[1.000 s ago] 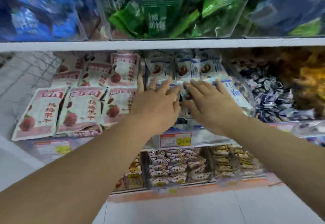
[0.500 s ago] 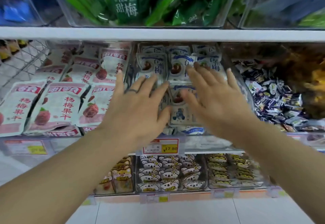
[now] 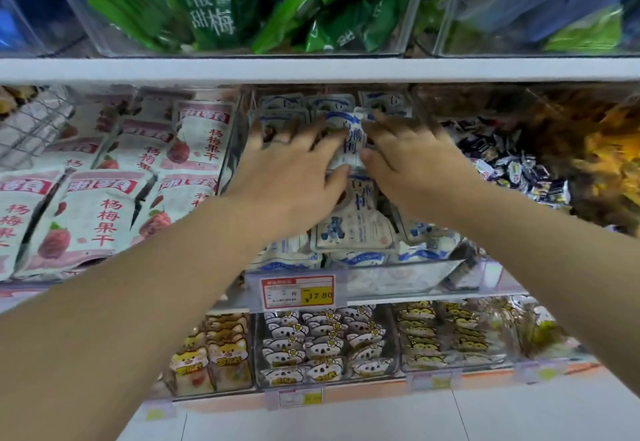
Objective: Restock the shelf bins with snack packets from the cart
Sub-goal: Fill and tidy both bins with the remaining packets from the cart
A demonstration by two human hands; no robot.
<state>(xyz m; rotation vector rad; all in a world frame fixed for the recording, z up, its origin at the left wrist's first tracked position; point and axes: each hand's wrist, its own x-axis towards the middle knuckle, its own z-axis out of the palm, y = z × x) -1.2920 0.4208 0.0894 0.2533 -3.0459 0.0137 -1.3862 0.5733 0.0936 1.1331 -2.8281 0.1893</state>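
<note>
Flat and outstretched, gripping nothing, left hand (image 3: 294, 170) and right hand (image 3: 412, 167) press white-and-blue plastic snack packets (image 3: 353, 229) piled in the clear plastic shelf bin (image 3: 398, 276) at frame centre. Step judged: settling stock. Next: withdraw, fetch more from the cart, unseen.

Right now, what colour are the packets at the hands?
Packets are white with blue print; head view.

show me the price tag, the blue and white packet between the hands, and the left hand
price tag (image 3: 317, 297): head view, its yellow price patch
blue and white packet (image 3: 347, 141): head view, its printed front
left hand (image 3: 291, 181): head view, back of the hand
</note>
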